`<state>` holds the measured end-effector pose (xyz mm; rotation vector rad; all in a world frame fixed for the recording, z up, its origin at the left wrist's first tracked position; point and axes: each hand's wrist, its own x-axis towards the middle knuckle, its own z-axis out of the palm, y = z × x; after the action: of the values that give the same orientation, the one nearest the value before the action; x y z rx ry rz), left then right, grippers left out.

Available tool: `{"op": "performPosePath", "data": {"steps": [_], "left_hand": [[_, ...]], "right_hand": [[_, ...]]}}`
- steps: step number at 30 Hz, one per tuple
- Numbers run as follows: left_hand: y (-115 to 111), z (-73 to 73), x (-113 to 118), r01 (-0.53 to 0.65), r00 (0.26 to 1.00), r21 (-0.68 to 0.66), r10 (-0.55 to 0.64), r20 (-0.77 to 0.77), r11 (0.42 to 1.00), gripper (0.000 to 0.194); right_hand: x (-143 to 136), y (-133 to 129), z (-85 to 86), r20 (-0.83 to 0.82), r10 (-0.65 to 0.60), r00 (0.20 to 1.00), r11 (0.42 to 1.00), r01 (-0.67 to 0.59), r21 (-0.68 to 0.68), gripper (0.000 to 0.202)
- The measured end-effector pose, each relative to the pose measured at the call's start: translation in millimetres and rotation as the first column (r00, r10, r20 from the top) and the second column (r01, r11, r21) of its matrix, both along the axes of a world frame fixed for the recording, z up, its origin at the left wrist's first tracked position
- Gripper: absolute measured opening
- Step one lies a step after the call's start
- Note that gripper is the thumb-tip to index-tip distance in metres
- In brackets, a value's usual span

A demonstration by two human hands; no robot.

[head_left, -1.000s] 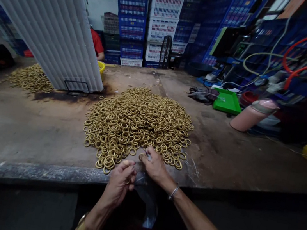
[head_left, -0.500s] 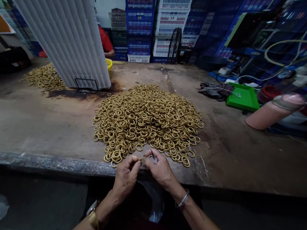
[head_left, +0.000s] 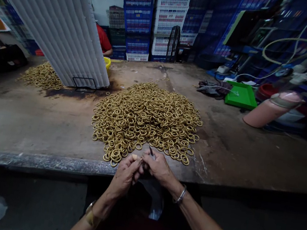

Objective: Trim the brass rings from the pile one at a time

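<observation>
A wide heap of brass-coloured rings (head_left: 147, 118) lies on the worn table (head_left: 224, 151). Just in front of its near edge, my left hand (head_left: 127, 172) is closed in a pinch, on something small that I cannot make out. My right hand (head_left: 159, 167) meets it fingertip to fingertip, closed around a small dark pointed tool (head_left: 151, 151) whose tip sticks up toward the heap. A watch sits on my left wrist and a silver bracelet on my right.
Behind on the left stands a tall ribbed white panel (head_left: 60, 19), with a second ring pile (head_left: 41, 74) beside it. A green tray (head_left: 241, 95) and pink bottle (head_left: 270, 111) stand at the right. A person's red sleeve (head_left: 103, 38) shows beyond the panel.
My left hand has turned slightly and its fingers have shifted at the pinch. The dark tool in my right hand now points more upright. The whole view has shifted a little.
</observation>
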<state>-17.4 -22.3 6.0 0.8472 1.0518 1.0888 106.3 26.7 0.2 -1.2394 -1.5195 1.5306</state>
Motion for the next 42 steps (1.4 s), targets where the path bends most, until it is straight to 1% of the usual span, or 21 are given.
{"op": "performPosePath", "data": {"steps": [2,4,5,6,8,10,12,14,19,21,23,25,27,28,30,32,36,38,42], "left_hand": [[-0.2,-1.6,0.7,-0.004,1.0,-0.007,0.004,0.024,1.0,0.03],[-0.3,-3.2,1.0,-0.026,0.999,-0.014,0.026,0.021,1.0,0.03],[-0.2,-3.8,0.9,-0.038,0.999,-0.014,0.038,0.011,0.999,0.03],[0.0,-4.2,0.7,-0.048,0.999,-0.011,0.048,-0.005,0.999,0.031],[0.8,-4.3,0.0,-0.065,0.997,0.009,0.066,-0.042,0.998,0.031],[1.8,-3.7,-0.5,-0.074,0.995,0.029,0.076,-0.072,0.997,0.031],[3.0,-2.9,-0.8,-0.084,0.991,0.047,0.089,-0.102,0.995,0.031],[4.3,-2.9,-0.8,-0.094,0.986,0.067,0.102,-0.13,0.993,0.03],[6.4,-7.9,-1.2,-0.123,0.979,0.124,0.141,-0.149,0.985,0.029],[4.6,-8.3,-1.5,-0.127,0.978,0.113,0.143,-0.154,0.985,0.03],[0.0,-5.7,-1.7,-0.116,0.981,0.084,0.127,-0.145,0.99,0.031],[-6.1,-0.9,-1.9,-0.089,0.99,0.045,0.094,-0.104,0.995,0.032],[-11.2,3.8,-2.4,-0.059,0.998,0.008,0.059,-0.007,0.998,0.03],[-12.5,5.3,-2.9,-0.05,0.997,-0.008,0.05,0.058,0.999,0.029],[-12.6,5.6,-4.5,-0.054,0.979,-0.044,0.061,0.193,0.998,0.029],[-10.5,2.8,-7.4,-0.071,0.953,-0.08,0.092,0.289,0.994,0.028],[-7.3,-3.0,-14.5,-0.107,0.916,-0.108,0.141,0.376,0.988,0.022],[-6.8,-3.3,-17.2,-0.103,0.894,-0.138,0.152,0.422,0.985,0.018],[-3.8,-3.5,-20.3,-0.052,0.839,-0.243,0.174,0.516,0.969,0.022]], "right_hand": [[1.1,2.1,-1.1,0.057,-0.04,0.998,0.998,0.038,0.051,0.019],[2.6,3.4,-3.9,0.17,-0.127,0.977,0.978,0.094,0.187,0.018],[3.5,3.2,-5.2,0.23,-0.16,0.96,0.958,0.095,0.272,0.018],[4.6,2.2,-6.1,0.29,-0.168,0.942,0.936,0.059,0.348,0.019],[6.6,-1.3,-6.4,0.409,-0.108,0.906,0.895,-0.09,0.438,0.018],[8.2,-5.3,-4.6,0.52,-0.035,0.854,0.862,-0.238,0.448,0.015],[8.8,-7.9,-2.1,0.603,-0.017,0.798,0.844,-0.312,0.437,0.013],[8.5,-8.8,0.0,0.65,-0.021,0.76,0.835,-0.344,0.429,0.014],[6.9,-8.7,0.6,0.705,-0.011,0.709,0.834,-0.382,0.397,0.019],[7.2,-7.2,-0.2,0.719,0.014,0.694,0.838,-0.401,0.37,0.02],[8.2,-3.3,-0.9,0.747,0.027,0.665,0.848,-0.411,0.335,0.02],[8.7,2.7,-0.7,0.8,-0.006,0.601,0.866,-0.396,0.304,0.021],[6.8,9.5,0.4,0.842,-0.069,0.535,0.877,-0.369,0.307,0.021],[4.5,12.7,1.0,0.848,-0.096,0.521,0.875,-0.363,0.321,0.02],[-3.0,18.2,1.7,0.839,-0.133,0.528,0.868,-0.346,0.356,0.018],[-13.0,22.5,0.8,0.83,-0.164,0.533,0.877,-0.306,0.37,0.017],[-29.9,28.5,-4.0,0.833,-0.217,0.509,0.893,-0.24,0.38,0.029],[-33.2,30.2,-5.4,0.836,-0.224,0.501,0.896,-0.232,0.379,0.028],[-30.6,30.0,-4.3,0.836,-0.207,0.508,0.891,-0.256,0.376,0.021]]}}
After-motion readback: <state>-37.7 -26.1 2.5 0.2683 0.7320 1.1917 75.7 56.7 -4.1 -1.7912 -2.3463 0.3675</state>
